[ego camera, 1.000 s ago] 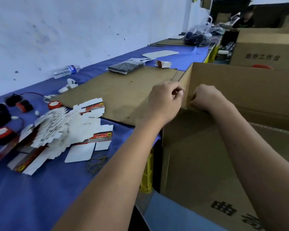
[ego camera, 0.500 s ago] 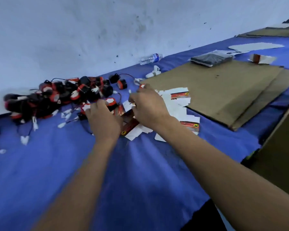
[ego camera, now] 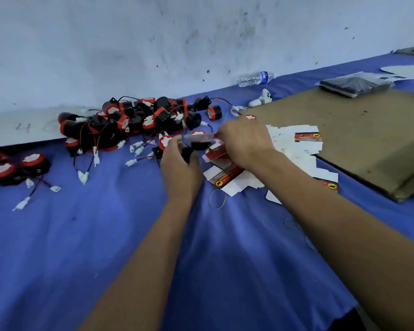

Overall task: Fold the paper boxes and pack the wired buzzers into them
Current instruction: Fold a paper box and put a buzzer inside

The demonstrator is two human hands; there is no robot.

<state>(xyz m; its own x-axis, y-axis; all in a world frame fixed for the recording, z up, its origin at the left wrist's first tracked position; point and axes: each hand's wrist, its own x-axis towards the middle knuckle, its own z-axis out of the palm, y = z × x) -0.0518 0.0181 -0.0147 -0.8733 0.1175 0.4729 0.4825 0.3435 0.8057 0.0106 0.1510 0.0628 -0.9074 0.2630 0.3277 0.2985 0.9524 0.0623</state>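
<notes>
A heap of black wired buzzers (ego camera: 134, 120) with red-and-white tops and white plugs lies on the blue cloth by the wall. To its right sits a fanned stack of flat white-and-red paper boxes (ego camera: 296, 144). My left hand (ego camera: 179, 168) curls around a black buzzer (ego camera: 186, 152) at the near edge of the heap. My right hand (ego camera: 244, 142) pinches one flat paper box (ego camera: 198, 137), motion-blurred, lifted just above the stack and close to my left hand.
A few more buzzers (ego camera: 17, 168) lie far left. A brown cardboard sheet (ego camera: 359, 139) covers the table at right, with a black packet (ego camera: 354, 86) behind it. A water bottle (ego camera: 256, 78) and a white controller (ego camera: 261, 97) lie near the wall. A rubber band (ego camera: 216, 199) is beside my left wrist.
The view swung left from the large carton to the table. Both hands left the carton edge and reached the heap; the right lifted a flat box, the left closed on a buzzer.
</notes>
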